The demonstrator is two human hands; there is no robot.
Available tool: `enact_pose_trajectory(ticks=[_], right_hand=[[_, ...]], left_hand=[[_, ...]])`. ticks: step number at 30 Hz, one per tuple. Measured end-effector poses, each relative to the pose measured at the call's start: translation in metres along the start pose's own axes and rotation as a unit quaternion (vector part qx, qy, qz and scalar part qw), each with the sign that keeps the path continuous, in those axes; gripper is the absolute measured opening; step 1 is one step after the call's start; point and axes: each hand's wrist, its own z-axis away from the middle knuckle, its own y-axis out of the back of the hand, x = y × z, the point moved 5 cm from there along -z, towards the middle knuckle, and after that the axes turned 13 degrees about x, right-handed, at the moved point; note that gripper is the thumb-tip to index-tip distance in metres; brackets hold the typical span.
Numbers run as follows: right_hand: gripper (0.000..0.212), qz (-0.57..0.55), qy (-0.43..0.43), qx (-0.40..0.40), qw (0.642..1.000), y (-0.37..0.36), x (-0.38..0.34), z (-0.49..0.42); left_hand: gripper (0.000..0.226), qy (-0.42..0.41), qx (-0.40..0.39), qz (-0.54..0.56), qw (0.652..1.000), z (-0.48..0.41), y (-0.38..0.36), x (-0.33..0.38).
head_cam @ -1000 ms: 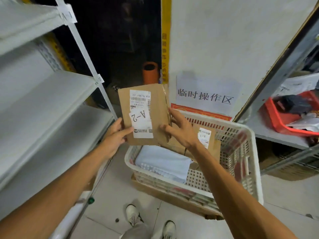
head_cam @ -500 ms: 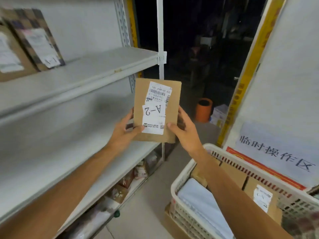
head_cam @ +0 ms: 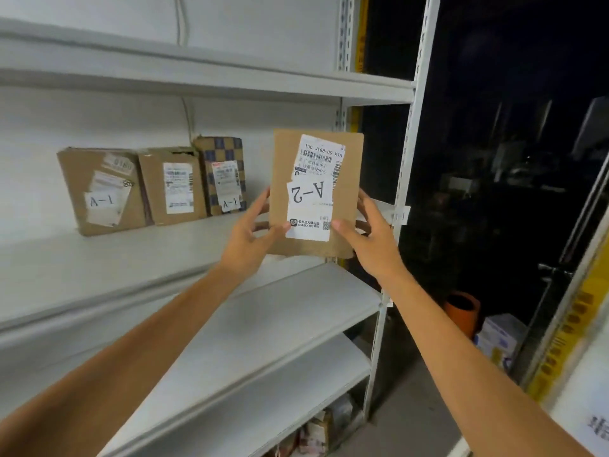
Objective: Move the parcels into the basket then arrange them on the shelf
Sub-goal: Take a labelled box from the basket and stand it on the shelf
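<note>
I hold a flat brown cardboard parcel upright, its white label reading A-2 upside down. My left hand grips its lower left edge and my right hand grips its lower right edge. It hovers in front of the right end of the white shelf board. On that board, to the left, three parcels lean against the wall: a brown box marked A-1, a brown box and a checkered box marked A-1. The basket is out of view.
A white upright post bounds the shelf unit on the right. Lower shelf boards lie below my arms, with small packets at the bottom. An orange bin and a white carton stand on the dark floor to the right.
My view has swung left and up from the basket to the shelf. Both hands have carried the A-2 parcel up to the level of the shelf with the A-1 boxes.
</note>
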Motion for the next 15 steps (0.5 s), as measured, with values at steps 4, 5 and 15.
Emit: enact_pose_trajectory(ticks=[4, 5, 15], right_hand=[[0.07, -0.022, 0.003, -0.023, 0.999, -0.041, -0.004, -0.018], [0.069, -0.023, 0.002, -0.029, 0.999, -0.051, -0.001, -0.024], [0.064, -0.063, -0.014, -0.07, 0.995, -0.122, 0.052, -0.091]], left_hand=[[0.076, -0.027, 0.017, -0.036, 0.999, -0.027, 0.036, -0.001], [0.074, -0.026, 0.021, -0.041, 0.999, -0.034, 0.043, -0.005], [0.08, -0.003, 0.057, -0.053, 0.997, -0.102, 0.053, -0.061]])
